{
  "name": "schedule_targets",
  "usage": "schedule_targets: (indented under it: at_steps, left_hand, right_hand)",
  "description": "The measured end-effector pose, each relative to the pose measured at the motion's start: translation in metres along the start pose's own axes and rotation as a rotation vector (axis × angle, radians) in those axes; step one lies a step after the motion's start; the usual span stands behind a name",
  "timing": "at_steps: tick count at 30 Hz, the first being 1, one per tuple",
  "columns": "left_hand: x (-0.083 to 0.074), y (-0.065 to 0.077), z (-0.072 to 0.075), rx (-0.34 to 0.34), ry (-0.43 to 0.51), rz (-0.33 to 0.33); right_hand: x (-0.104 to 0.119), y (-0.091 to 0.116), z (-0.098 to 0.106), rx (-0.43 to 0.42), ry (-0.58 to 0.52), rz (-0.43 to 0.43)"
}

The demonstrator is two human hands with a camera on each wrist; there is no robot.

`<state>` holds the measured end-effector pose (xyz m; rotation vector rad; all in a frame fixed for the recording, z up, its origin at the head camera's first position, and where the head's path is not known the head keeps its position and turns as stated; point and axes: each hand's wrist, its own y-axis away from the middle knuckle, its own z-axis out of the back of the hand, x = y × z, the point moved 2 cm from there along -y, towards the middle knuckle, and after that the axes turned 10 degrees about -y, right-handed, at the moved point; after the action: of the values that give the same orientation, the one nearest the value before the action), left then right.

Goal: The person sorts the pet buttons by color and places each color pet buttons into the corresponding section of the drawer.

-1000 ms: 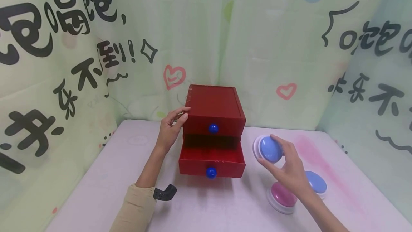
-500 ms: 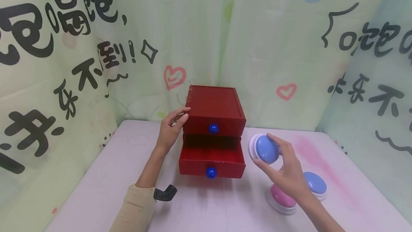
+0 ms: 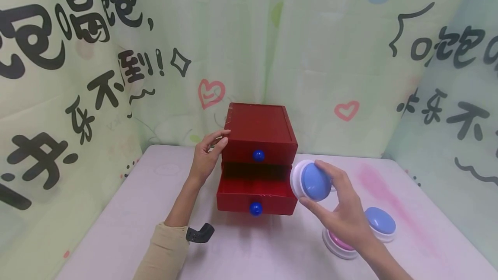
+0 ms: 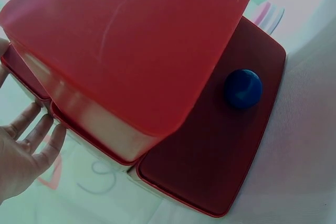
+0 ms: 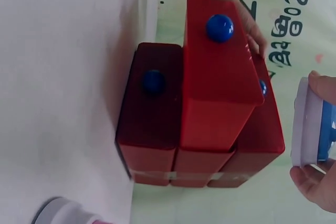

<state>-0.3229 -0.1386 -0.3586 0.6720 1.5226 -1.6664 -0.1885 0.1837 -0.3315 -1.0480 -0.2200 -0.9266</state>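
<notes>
A red drawer cabinet (image 3: 258, 120) stands at the back of the table, and its middle drawer (image 3: 256, 202) is pulled out by a blue knob's side. My left hand (image 3: 208, 157) rests its fingertips on the cabinet's left side; in the left wrist view the fingers (image 4: 50, 150) lie fairly straight against it. Between thumb and fingers my right hand (image 3: 344, 211) grips a round push button (image 3: 316, 182) with a blue dome and white base. It is held up, tilted, just right of the open drawer. In the right wrist view the button (image 5: 310, 124) shows edge-on.
A pink push button (image 3: 338, 247) sits on the table under the right forearm, partly hidden. Another blue push button (image 3: 381, 221) lies to its right. A patterned curtain (image 3: 327, 55) surrounds the table (image 3: 128, 219). A black device (image 3: 200, 233) is strapped at the left wrist.
My right hand has carried the blue push button leftward, closer to the open drawer, and its forearm covers more of the pink one. The left hand and the cabinet have stayed put.
</notes>
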Motion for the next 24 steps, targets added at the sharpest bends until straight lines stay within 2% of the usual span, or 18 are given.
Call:
schedule_targets:
  at_steps: [8,17,24]
  left_hand:
    - [0.001,0.0,0.0,-0.003,0.006,0.004]
    - [0.0,0.001,0.0,-0.002,0.004,0.01]
    - [-0.001,0.0,0.0,-0.002,-0.002,0.001]
  right_hand:
    - [0.016,0.0,-0.007,0.013,-0.036,0.017]
    - [0.025,-0.004,-0.019,0.037,-0.112,0.099]
    - [0.031,-0.008,-0.028,0.058,-0.139,0.116]
